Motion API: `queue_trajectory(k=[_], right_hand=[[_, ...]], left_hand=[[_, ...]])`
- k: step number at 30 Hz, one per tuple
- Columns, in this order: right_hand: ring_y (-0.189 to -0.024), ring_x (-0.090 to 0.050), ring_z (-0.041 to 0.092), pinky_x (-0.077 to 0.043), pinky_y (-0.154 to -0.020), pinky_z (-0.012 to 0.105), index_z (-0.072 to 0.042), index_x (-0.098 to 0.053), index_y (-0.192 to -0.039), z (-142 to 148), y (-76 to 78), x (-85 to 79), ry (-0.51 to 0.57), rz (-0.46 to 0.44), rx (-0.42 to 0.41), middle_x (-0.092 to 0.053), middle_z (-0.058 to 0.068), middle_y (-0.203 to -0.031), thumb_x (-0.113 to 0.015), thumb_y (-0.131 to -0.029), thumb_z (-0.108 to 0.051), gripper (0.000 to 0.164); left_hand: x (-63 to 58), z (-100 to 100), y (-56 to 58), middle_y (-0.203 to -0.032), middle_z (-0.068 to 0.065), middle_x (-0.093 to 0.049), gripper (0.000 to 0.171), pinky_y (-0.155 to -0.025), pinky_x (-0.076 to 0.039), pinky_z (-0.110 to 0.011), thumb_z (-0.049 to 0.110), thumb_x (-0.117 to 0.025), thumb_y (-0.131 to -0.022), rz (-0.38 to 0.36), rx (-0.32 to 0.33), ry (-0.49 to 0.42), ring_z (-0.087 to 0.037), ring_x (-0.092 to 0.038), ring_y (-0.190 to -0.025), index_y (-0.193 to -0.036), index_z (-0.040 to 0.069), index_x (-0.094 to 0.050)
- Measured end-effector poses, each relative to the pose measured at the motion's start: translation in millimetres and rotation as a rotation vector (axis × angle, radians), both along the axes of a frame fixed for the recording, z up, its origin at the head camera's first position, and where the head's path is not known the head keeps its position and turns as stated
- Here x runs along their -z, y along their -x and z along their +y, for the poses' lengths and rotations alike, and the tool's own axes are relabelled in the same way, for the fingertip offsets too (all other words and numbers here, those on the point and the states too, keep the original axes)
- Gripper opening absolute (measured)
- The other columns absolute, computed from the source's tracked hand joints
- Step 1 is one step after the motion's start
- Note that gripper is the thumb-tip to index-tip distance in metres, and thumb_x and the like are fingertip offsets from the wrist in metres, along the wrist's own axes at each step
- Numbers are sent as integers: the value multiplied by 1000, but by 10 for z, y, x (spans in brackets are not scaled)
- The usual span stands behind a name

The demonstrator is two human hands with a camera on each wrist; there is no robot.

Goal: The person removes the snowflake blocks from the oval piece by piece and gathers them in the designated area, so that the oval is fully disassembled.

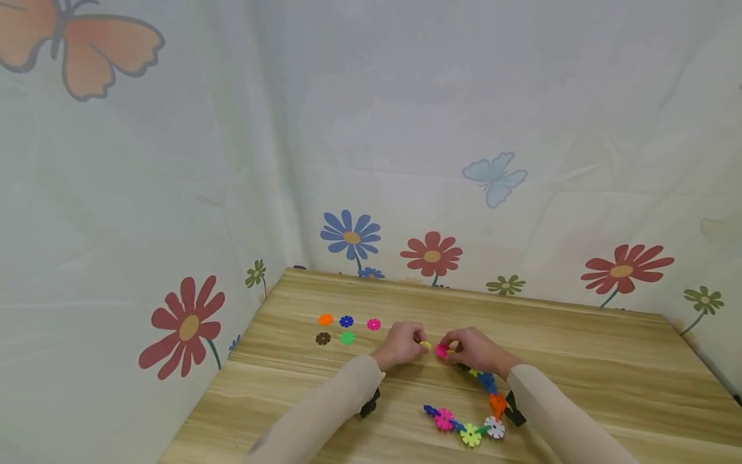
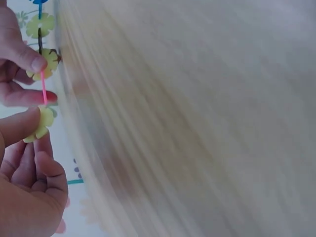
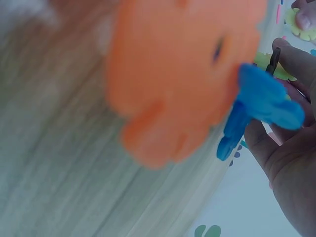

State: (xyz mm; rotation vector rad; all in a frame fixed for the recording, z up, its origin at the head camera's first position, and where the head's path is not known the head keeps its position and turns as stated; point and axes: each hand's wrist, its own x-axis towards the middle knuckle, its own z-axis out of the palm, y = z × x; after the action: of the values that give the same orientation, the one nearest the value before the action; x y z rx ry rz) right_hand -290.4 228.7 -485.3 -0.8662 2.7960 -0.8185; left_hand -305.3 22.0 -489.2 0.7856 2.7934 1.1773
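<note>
My left hand [image 1: 401, 343] pinches a yellow notched plastic disc [image 2: 43, 124] between thumb and fingers. Facing it, my right hand [image 1: 480, 351] grips the end of a chain of such discs. At that end a pink disc [image 2: 44, 88] stands edge-on close to the yellow one; whether they interlock I cannot tell. From the right hand the chain curves toward me through blue discs [image 1: 487, 381], an orange disc [image 1: 497, 405], a white disc [image 1: 494, 428], a yellow-green disc [image 1: 471, 435] and another pink disc [image 1: 444, 419]. The orange part looms blurred in the right wrist view.
Left of my hands lie loose discs on the wooden table [image 1: 278, 399]: orange [image 1: 326, 319], dark blue [image 1: 346, 321], pink [image 1: 373, 325], brown [image 1: 323, 338] and green [image 1: 347, 338]. A flower-printed curtain [image 1: 382, 161] borders the table behind and at the left.
</note>
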Motion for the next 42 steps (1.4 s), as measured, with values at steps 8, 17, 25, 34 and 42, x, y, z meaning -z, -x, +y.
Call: queue_trajectory(k=[8, 17, 25, 34, 42], right_hand=[[-67, -56, 8, -49, -61, 25, -14, -68, -101, 19, 29, 12, -10, -9, 11, -65, -3, -95, -71, -85, -18, 16], [-70, -56, 8, -49, -63, 25, -15, -69, -101, 21, 9, 19, -21, 18, 6, -65, -3, -96, -71, -86, -20, 16], [-68, -55, 7, -49, -62, 24, -14, -69, -102, 25, -3, 17, -11, 16, 1, -65, -1, -98, -71, -86, -18, 17], [-69, -56, 7, -49, -61, 24, -13, -69, -102, 18, -1, 21, -9, 16, 2, -65, -2, -96, -71, -86, -17, 17], [-65, -54, 7, -48, -57, 24, -14, -69, -101, 21, 16, 44, -7, 1, 3, -65, -1, -97, -71, -86, -18, 16]], left_hand=[[-2, -183, 35, -69, 6, -56, 17, -60, -43, -21, 8, -78, -76, -33, 4, -37, -5, -49, -64, -74, 9, -62], [11, -439, 86, -72, 2, -54, 18, -57, -42, -25, 12, -76, -79, -101, -51, -57, -10, -49, -63, -83, 11, -59], [58, -677, 167, -73, 3, -55, 15, -58, -43, -25, 9, -75, -79, -55, -37, -21, -10, -50, -65, -88, 11, -62], [46, -902, 200, -84, -2, -60, 16, -68, -47, -28, 2, -71, -80, -74, -34, -9, -13, -54, -77, -95, 5, -67], [29, -1037, 223, -86, -6, -59, 19, -66, -47, -29, -2, -68, -82, -108, -52, 3, -17, -52, -76, -99, 3, -63]])
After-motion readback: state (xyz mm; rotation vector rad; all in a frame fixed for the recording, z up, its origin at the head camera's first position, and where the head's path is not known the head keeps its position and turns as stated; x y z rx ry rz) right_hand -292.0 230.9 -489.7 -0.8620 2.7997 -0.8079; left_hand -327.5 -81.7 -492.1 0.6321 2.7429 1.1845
